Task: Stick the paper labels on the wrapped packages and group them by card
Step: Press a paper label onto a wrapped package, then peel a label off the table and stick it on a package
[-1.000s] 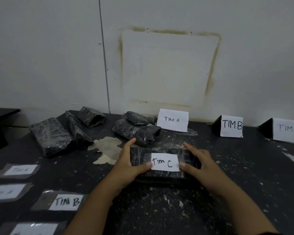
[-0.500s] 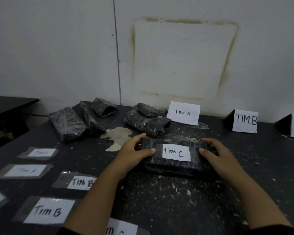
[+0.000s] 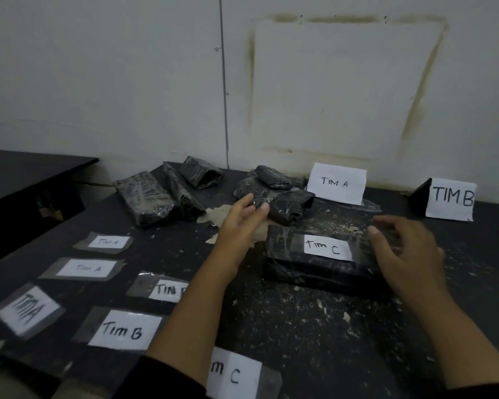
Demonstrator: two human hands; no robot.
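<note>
Labels (image 3: pixel 124 331) that aren't used yet are laid flat in rows on the bench (image 3: pixel 300 326), down-left of the left hand (image 3: pixel 239 226). Each one sits on its own strip of clear tape, I guess so they peel up one at a time. I count three TIM A, a Tim B, a C one nearest the body, plus one half hidden by the forearm.

Further out on that hand's left is a heap of bare wrapped packages (image 3: pixel 144 197), and a second heap (image 3: pixel 285 207) sits right at its fingertips. The left hand is straight-fingered and holding nothing; can't tell if it's touching that heap.

Between both hands lies the Tim C package (image 3: pixel 285 246), flat on the bench with its Tim C label (image 3: pixel 327 248) face up and looking stuck down.

The right hand (image 3: pixel 409 254) hangs over that package's right end, fingers loose and spread, not clamped on anything. It's blurry, so contact is anyone's guess.

Beyond the hands by the wall stand the TIM A card (image 3: pixel 336 182) and, further right, the TIM B card (image 3: pixel 450 198). No C card in shot, so my read is this package belongs further right.
</note>
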